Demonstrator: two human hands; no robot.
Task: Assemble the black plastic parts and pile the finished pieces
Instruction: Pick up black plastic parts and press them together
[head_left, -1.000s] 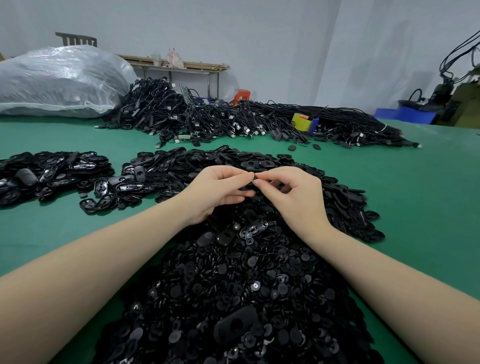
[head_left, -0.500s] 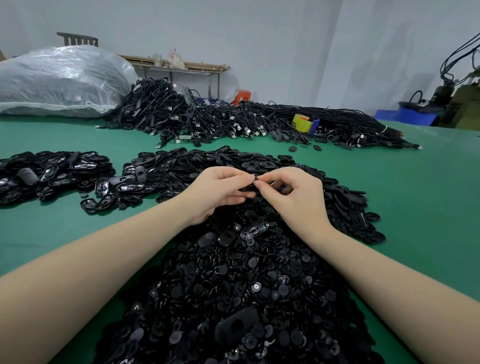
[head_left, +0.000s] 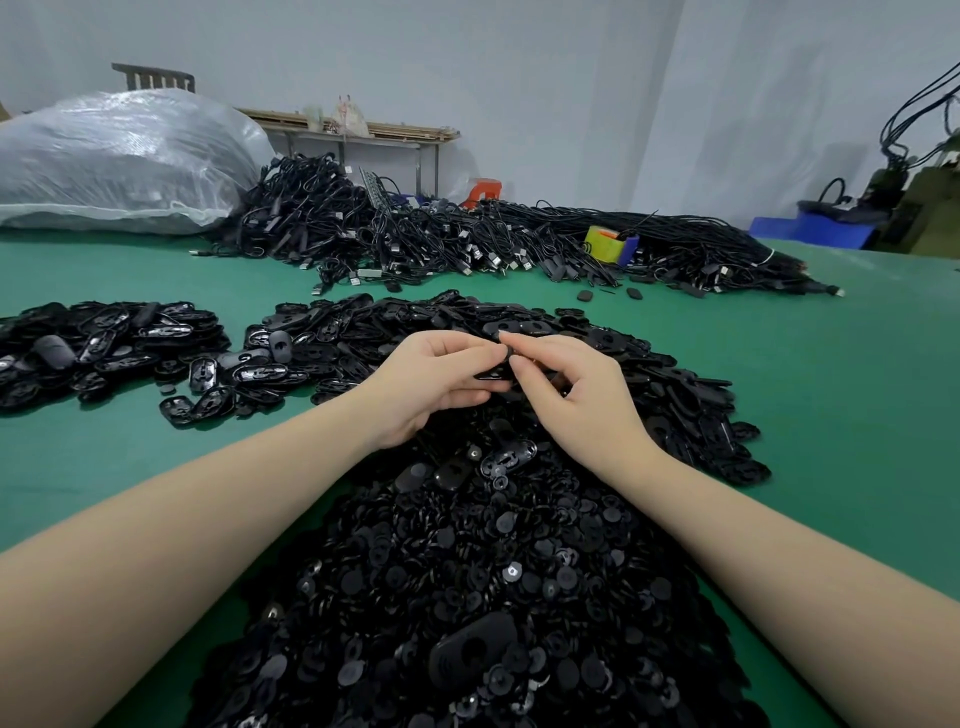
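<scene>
Two bare hands meet over the middle of the green table. Left hand has fingers curled round a flat black oval plastic shell, thumb on top, holding it just above the heap. Right hand pinches at the same shell's top edge with thumb and forefinger; whether a small part sits between those fingertips, cannot tell. Both hands are touching at the fingertips.

Directly below and toward the camera: big mound of small round black plastic discs, a few oval shells lying on it. Behind the hands: wide heap of black oval shells. Left of that, well apart: separate pile of glossy black oval pieces. Far side of table: tangled black cables, a clear plastic sack, a yellow tape roll.
</scene>
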